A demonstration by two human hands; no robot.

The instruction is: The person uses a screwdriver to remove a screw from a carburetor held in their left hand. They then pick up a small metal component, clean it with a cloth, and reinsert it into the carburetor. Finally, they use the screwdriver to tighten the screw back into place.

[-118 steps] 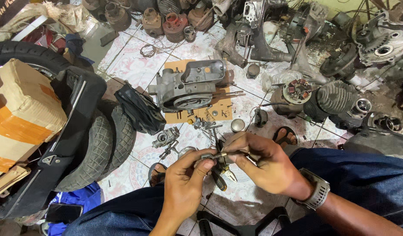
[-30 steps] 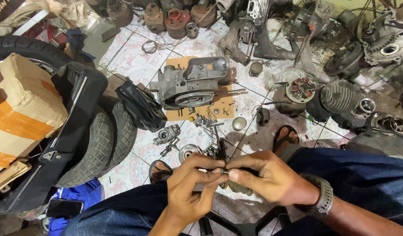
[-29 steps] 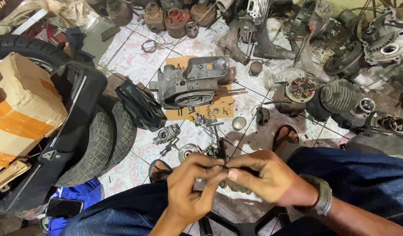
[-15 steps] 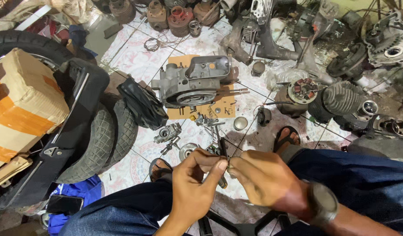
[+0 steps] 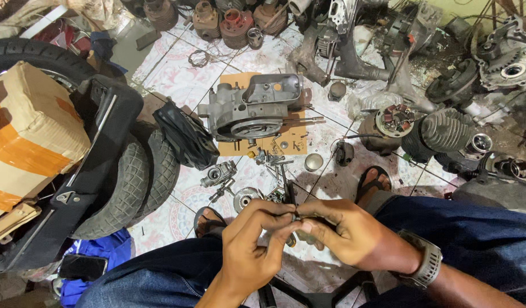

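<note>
Between my knees, above the tiled floor (image 5: pixel 177 74), I see a small metal part (image 5: pixel 296 217) pinched where both hands meet. My left hand (image 5: pixel 252 251) grips it with thumb and fingertips closed; my right hand (image 5: pixel 348 236), wearing a watch (image 5: pixel 423 267), pinches the other end. Just beyond lie a carburetor (image 5: pixel 218 174) and loose bolts (image 5: pixel 271 157), then an engine case (image 5: pixel 254 105) on cardboard (image 5: pixel 291 137). Tyres (image 5: pixel 137 182) lie to my left.

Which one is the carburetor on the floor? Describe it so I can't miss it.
Find the grey engine casing on the cardboard sheet. Just below its left corner, on the tile beside the tyres, lies the carburetor: small, silvery, with a round open bore.
</note>
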